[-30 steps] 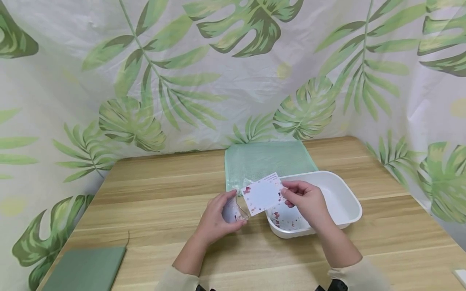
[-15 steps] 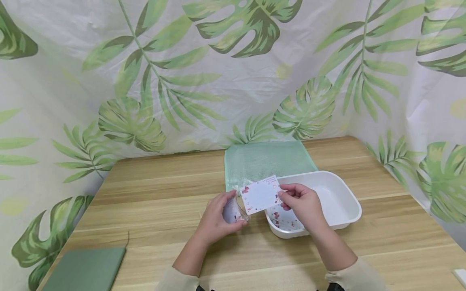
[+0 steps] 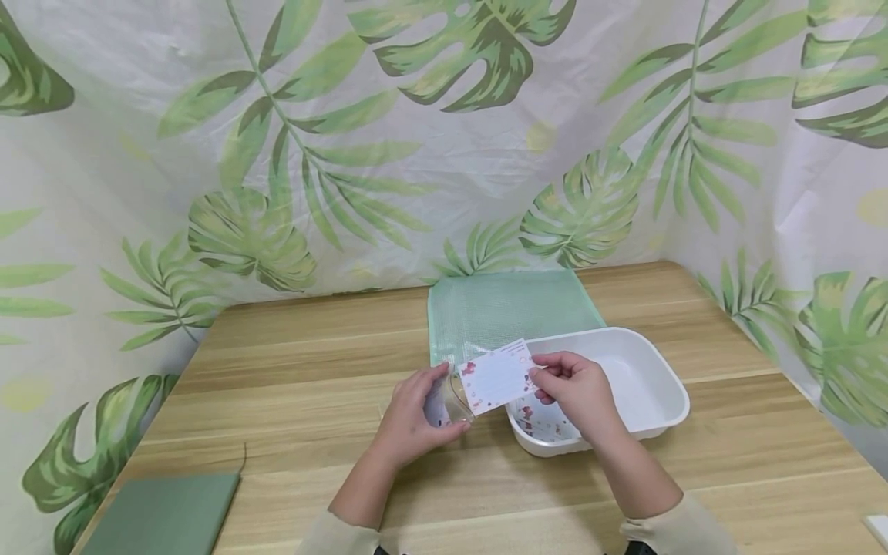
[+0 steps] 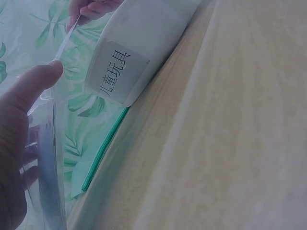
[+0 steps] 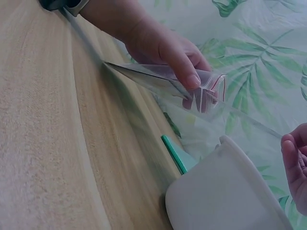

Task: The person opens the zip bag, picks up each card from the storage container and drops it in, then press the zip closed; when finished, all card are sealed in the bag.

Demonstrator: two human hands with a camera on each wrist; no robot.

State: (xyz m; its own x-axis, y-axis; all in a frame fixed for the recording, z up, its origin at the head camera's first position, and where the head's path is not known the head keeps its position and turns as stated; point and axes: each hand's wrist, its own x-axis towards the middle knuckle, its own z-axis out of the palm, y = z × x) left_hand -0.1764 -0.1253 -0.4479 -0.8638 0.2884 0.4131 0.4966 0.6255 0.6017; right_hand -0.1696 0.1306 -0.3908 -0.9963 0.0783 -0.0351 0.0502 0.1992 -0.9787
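My left hand (image 3: 412,416) grips a clear zip bag (image 5: 211,91), thumb on one face and fingers on the other. A flat card-like layer shows inside the bag, and its mouth with a red line faces right. Between thumb and fingers, my right hand (image 3: 581,385) pinches the right end of a white card (image 3: 496,378) with small reddish prints round its border. The card's left edge is right at the mouth of the bag in the head view. Below the card, similar printed cards (image 3: 541,422) lie in the left end of a white plastic bin (image 3: 669,378).
A pale green mesh pouch (image 3: 516,301) lies flat behind the bin. At the front left is a green, flat, book-like item (image 3: 163,509) with a thin cord. The bin's side bears a printed label (image 4: 120,72). A leaf-patterned cloth (image 3: 444,154) hangs behind the table.
The card has shifted slightly downward and changed tilt at the bag's mouth, with my right hand moving a little left. My left hand stays almost in place on the bag.
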